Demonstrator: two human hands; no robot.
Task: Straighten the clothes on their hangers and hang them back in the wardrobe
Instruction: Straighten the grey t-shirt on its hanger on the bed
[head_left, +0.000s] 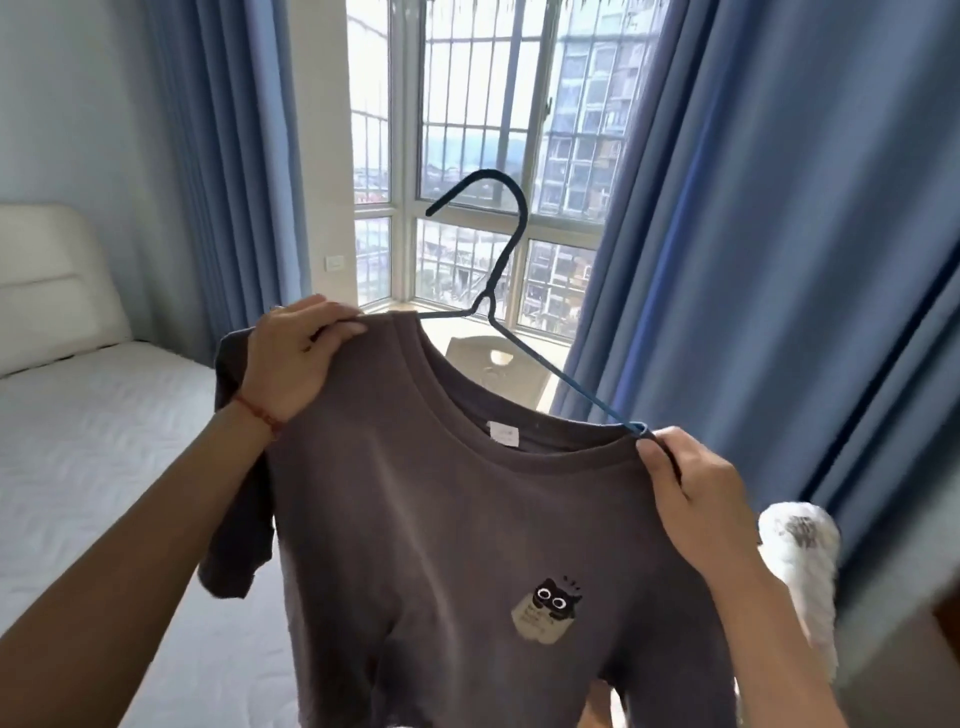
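A grey T-shirt with a small cat print hangs on a blue wire hanger, the left hand pinching its left shoulder and the right hand pinching its right shoulder, with a bed left of the T-shirt and blue curtains behind it.

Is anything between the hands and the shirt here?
No. The left hand and right hand each already grip a shoulder of the shirt on its hanger. No wardrobe is in view.
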